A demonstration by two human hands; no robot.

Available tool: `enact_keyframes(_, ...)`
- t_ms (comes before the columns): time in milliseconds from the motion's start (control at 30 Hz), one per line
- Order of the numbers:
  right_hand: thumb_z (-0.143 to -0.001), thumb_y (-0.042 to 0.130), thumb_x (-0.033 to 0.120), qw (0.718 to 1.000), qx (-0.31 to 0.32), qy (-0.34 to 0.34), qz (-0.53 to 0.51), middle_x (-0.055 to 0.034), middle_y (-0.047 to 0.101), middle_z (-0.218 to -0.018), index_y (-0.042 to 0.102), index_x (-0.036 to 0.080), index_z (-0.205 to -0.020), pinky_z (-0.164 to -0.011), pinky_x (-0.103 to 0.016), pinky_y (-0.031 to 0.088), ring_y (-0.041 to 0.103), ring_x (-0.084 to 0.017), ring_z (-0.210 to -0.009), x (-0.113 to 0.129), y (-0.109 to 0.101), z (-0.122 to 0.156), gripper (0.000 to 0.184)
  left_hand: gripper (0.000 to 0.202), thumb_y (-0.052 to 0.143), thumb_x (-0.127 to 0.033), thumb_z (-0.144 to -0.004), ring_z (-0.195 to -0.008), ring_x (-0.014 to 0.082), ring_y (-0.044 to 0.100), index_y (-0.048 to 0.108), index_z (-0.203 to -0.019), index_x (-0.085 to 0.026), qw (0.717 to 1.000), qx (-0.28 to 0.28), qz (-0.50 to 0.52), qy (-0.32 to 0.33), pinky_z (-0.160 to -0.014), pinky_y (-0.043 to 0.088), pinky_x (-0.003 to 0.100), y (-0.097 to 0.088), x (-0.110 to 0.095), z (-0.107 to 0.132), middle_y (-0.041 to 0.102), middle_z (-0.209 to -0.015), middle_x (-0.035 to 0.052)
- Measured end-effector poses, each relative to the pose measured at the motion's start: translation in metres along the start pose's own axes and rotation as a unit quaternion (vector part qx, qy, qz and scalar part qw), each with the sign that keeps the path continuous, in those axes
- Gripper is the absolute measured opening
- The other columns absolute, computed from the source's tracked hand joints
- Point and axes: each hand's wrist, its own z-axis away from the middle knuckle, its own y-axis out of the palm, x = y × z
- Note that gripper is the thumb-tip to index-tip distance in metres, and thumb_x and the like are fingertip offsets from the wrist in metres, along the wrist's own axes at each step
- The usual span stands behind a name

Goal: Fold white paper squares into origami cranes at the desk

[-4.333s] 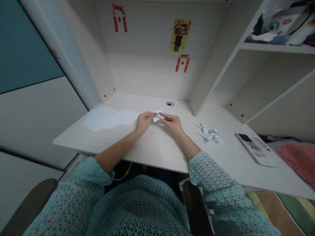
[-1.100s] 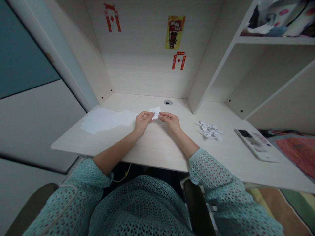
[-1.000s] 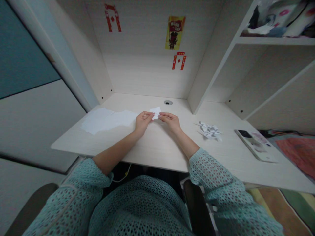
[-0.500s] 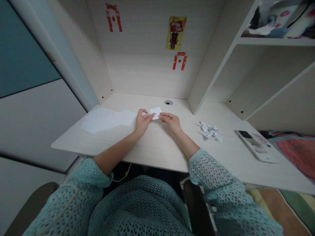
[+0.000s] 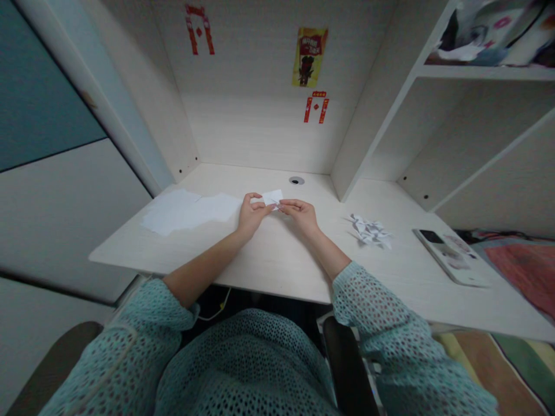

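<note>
The person's left hand (image 5: 250, 215) is holding a small white paper (image 5: 271, 196), its thumb pressing the bottom edge and its pointing finger bending a little away from the thumb. The right hand (image 5: 305, 215) is pinching the paper narrowly at its four o'clock side. The paper is staying at twelve o'clock from the person, over the desk (image 5: 269, 260). From it, white sheets (image 5: 186, 212) are lying at nine o'clock, and folded paper bits (image 5: 370, 230) are resting between three and four.
</note>
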Motion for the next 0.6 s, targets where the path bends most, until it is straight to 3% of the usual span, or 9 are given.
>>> enact_keyframes(267, -0.054, 0.075, 0.034, 1.0, -0.014, 0.004, 0.021, -0.0035, 0.068, -0.066, 0.069, 0.017, -0.077, -0.063, -0.027, 0.044, 0.061, -0.014, -0.063, -0.0042, -0.005, -0.0061, 0.029, 0.048, 0.075, -0.029, -0.059, -0.064, 0.0128, 0.063, 0.043, -0.094, -0.019, 0.997, 0.023, 0.066, -0.038, -0.068, 0.05, 0.028, -0.0003, -0.0002, -0.0029, 0.068, -0.072, 0.0015)
enact_keyframes(600, -0.051, 0.078, 0.036, 1.0, -0.027, 0.006, -0.008, 0.0002, 0.065, -0.067, 0.062, 0.018, -0.08, -0.059, -0.024, 0.043, 0.058, -0.011, -0.06, -0.0082, 0.0014, -0.0017, 0.038, 0.044, 0.071, -0.029, -0.065, -0.063, 0.0118, 0.063, 0.041, -0.096, -0.02, 0.999, 0.026, 0.018, 0.03, -0.063, 0.049, 0.023, 0.0019, 0.0055, 0.001, 0.067, -0.07, -0.0002)
